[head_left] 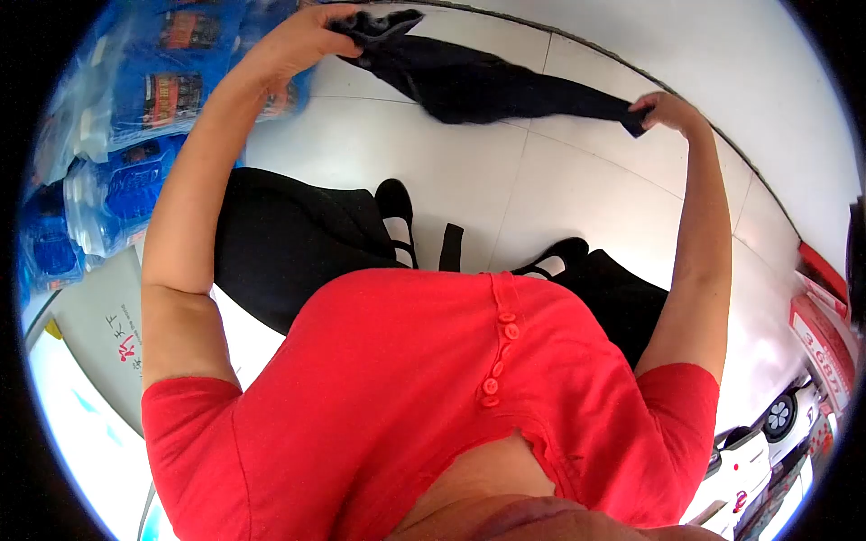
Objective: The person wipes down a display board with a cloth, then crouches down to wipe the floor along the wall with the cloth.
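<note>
A pair of dark trousers or a similar dark garment (487, 86) is stretched lengthwise between my two hands, above the pale tiled floor. At the upper left, my left hand (316, 36) grips its wider end, where a greyish inner side shows at the opening. My right hand (669, 113), at the upper right, pinches the narrow end. Between the hands the cloth hangs in a slight sag. Both arms are spread wide.
Shrink-wrapped packs of blue bottles (135, 185) stand at the left. A white wall (722, 63) curves along the top right. My black shoes (393, 203) are on the tiled floor (460, 162). Red and white boxes (823, 338) and a white toy car (785, 419) are at the right.
</note>
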Action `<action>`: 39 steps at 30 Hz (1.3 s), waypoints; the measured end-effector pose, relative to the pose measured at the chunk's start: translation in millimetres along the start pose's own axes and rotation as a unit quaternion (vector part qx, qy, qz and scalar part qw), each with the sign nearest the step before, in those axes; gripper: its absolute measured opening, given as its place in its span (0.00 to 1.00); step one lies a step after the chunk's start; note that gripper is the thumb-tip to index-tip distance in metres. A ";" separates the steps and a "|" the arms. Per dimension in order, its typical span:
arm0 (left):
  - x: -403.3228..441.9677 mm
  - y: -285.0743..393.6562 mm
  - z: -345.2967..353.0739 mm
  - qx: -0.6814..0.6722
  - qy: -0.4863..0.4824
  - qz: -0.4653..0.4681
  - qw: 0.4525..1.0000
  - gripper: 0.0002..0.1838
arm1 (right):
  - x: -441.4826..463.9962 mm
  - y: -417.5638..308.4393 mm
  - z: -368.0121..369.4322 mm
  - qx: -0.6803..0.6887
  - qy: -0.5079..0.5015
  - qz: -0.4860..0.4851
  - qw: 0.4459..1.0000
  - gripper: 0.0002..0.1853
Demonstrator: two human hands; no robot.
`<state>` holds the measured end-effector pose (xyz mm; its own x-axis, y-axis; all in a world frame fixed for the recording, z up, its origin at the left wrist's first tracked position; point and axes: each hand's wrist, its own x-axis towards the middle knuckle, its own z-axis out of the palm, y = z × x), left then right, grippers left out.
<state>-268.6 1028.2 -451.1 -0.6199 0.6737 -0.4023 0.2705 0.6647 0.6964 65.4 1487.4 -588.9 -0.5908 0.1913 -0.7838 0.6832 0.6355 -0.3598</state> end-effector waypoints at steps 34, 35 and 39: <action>-87.7 113.1 -12.1 0.308 0.027 0.314 0.898 0.19 | 101.0 -0.4 93.9 0.000 0.372 0.020 0.928 0.27; -100.4 126.1 -12.3 0.301 0.014 0.322 0.897 0.20 | 107.3 -8.9 93.9 -0.004 0.372 0.017 0.928 0.27; -109.3 128.4 -1.9 0.244 -0.091 0.320 0.911 0.19 | 130.2 -62.7 120.9 0.024 0.466 0.112 0.877 0.27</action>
<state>-167.5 1039.3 -316.5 -0.1004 0.9865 -0.1294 0.8559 0.1520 0.4943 -2.4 1382.0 -729.6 -0.5188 0.8501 -0.0903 0.8305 0.4762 -0.2888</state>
